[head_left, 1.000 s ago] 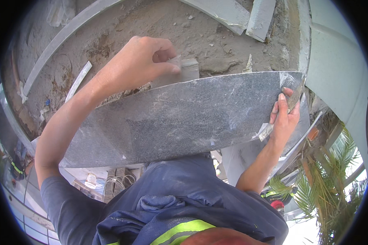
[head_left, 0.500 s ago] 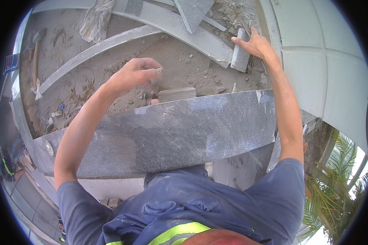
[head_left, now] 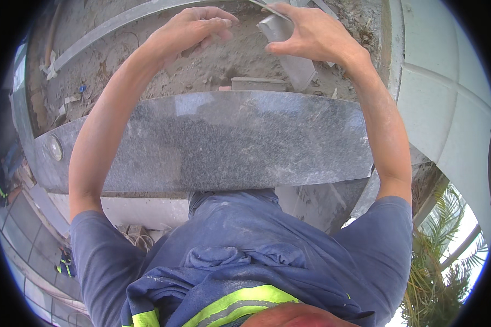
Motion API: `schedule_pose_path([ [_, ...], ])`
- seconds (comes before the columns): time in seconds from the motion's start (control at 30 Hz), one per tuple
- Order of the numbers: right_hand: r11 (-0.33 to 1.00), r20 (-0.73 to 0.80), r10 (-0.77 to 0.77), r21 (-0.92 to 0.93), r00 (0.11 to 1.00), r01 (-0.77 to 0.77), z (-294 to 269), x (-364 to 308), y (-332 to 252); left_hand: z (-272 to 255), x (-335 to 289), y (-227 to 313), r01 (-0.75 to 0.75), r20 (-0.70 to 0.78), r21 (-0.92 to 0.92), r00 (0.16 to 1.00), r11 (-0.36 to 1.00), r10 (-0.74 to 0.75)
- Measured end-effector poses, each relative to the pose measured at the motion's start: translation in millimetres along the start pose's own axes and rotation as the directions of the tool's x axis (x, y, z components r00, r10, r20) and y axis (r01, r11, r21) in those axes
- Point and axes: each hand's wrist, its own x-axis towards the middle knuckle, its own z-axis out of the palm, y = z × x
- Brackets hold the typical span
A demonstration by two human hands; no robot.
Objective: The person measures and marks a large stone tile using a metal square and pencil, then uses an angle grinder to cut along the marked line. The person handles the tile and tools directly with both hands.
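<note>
My left hand (head_left: 193,31) is raised over the grey soil with fingers curled inward. Whether something small sits between its fingertips is hidden. On the right, my right hand (head_left: 319,37) is closed around a pale grey stone piece (head_left: 297,64), its thumb across the near side and its fingers at the far end. The piece slants over the soil, and its far part is partly covered by the hand. Between my body and the soil lies a broad grey stone slab (head_left: 223,144), dusty, with paler patches. A short block (head_left: 258,84) rests just beyond its far edge.
A long curved stone strip (head_left: 106,30) crosses the soil at the far left, near a wooden handle (head_left: 53,32). A round fitting (head_left: 54,147) sits at the slab's left end. Pale wall panels (head_left: 431,98) stand right, above palm fronds (head_left: 442,261).
The view has shifted, so the slab appears higher. My right hand has come left and nearer, and the stone piece has moved with it. My left hand is farther out over the soil.
</note>
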Motion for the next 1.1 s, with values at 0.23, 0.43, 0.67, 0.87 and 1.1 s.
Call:
schedule_pose_path([
  [0.23, 0.966, 0.088, -0.241, 0.117, 0.967, 0.230, 82.3, 32.3, 6.4, -3.5, -5.7, -28.8, 0.266, 0.260, -0.168, 0.941, 0.949, -0.218],
  [0.43, 0.975, 0.265, -0.112, 0.214, 0.958, 0.055, 80.5, 16.3, 10.7, 23.0, 1.3, -5.4, 0.184, 0.421, 0.179, 0.873, 0.966, -0.244],
  [0.67, 0.972, 0.365, -0.064, 0.234, 0.929, -0.025, 51.8, -20.3, 56.3, 29.4, -5.4, -17.4, -0.281, 0.386, 0.364, 0.913, 0.888, 0.130],
  [0.87, 0.979, 0.408, -0.016, 0.192, 0.913, -0.068, 34.1, -26.8, 42.4, 14.9, -11.7, -3.7, -0.234, 0.511, 0.343, 0.859, 0.910, 0.028],
  [1.1, 0.828, -0.333, 0.527, 0.406, 0.782, -0.386, 27.0, 109.2, 153.9, 20.3, -18.7, -0.6, -0.202, 0.473, 0.406, 0.881, 0.891, -0.016],
])
